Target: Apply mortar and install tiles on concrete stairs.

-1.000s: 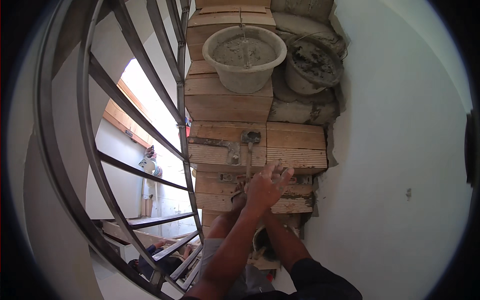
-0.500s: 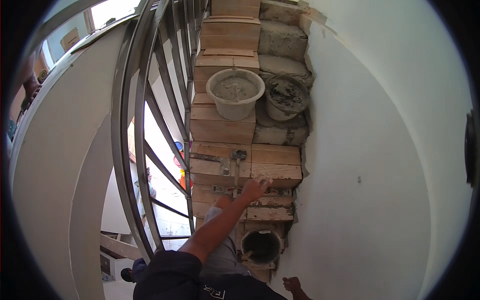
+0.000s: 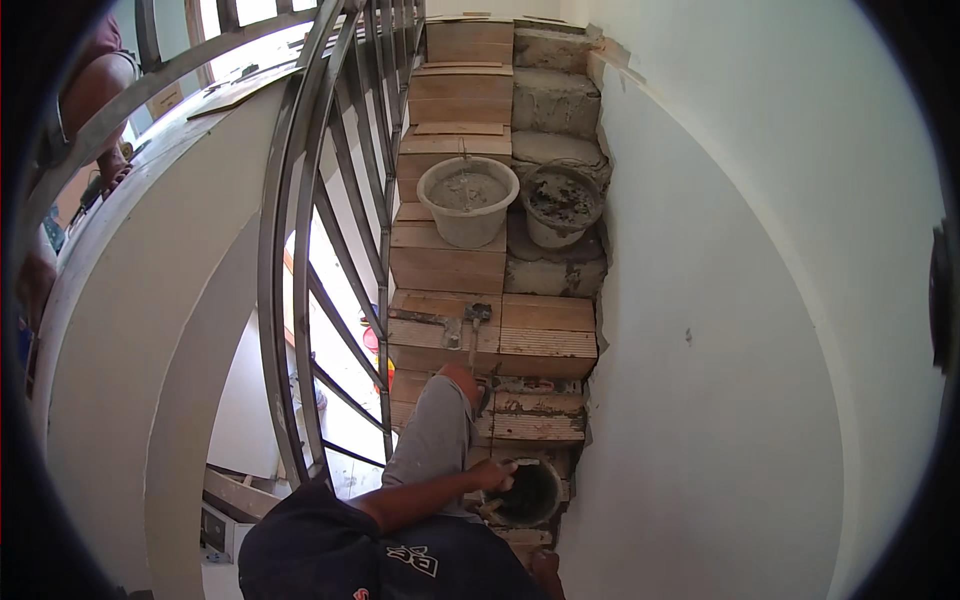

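My left hand [image 3: 494,475] is over the left rim of a bucket [image 3: 543,512] with dark contents, on a lower step. Its fingers are curled; whether the pale bit at the fingertips is a held thing or part of the rim is unclear. Low in the picture, my right hand [image 3: 546,562] hangs beside the wall, dark, its fingers not readable. Just above the bucket lies a mortar-smeared ribbed tile [image 3: 540,427], with a red and grey spirit level [image 3: 538,385] behind it. One step up rest a black-headed mallet [image 3: 478,313] and a mortar-smeared flat tool [image 3: 452,332].
Higher up stand a wide tub of grey mortar [image 3: 467,215] and a dark-rimmed bucket [image 3: 562,205]. Metal railing [image 3: 290,250] runs along the left; a white wall [image 3: 720,250] bounds the right. My bent knee [image 3: 455,385] is over the steps. Beyond the railing, another person's leg [image 3: 100,100] shows.
My left hand has moved down from the spirit level to the bucket. The right hand has shifted left. My view has swung slightly, showing more of the other person.
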Demonstrator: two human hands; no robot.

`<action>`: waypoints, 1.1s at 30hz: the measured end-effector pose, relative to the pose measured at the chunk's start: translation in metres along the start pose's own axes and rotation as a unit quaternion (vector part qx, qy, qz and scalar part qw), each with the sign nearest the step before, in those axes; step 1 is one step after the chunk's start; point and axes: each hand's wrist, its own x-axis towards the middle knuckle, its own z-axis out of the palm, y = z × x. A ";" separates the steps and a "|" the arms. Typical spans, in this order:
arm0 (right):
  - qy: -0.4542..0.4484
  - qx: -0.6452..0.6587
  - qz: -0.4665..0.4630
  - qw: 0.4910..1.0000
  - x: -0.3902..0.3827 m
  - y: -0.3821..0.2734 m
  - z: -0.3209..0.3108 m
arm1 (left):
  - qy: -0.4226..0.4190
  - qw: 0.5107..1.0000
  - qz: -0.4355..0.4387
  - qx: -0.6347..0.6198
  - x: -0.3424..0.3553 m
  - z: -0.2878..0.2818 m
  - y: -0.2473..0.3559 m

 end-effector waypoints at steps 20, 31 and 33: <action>0.019 0.026 0.006 0.999 -0.047 -0.055 -0.009 | -0.062 0.859 0.074 0.502 -0.013 -0.014 -0.038; -0.012 0.115 0.171 0.978 -0.039 -0.105 0.000 | -0.005 0.907 0.139 0.397 -0.046 -0.027 -0.057; -0.025 0.195 0.158 0.968 -0.028 -0.105 0.012 | -0.029 0.920 0.109 0.375 -0.046 -0.034 -0.069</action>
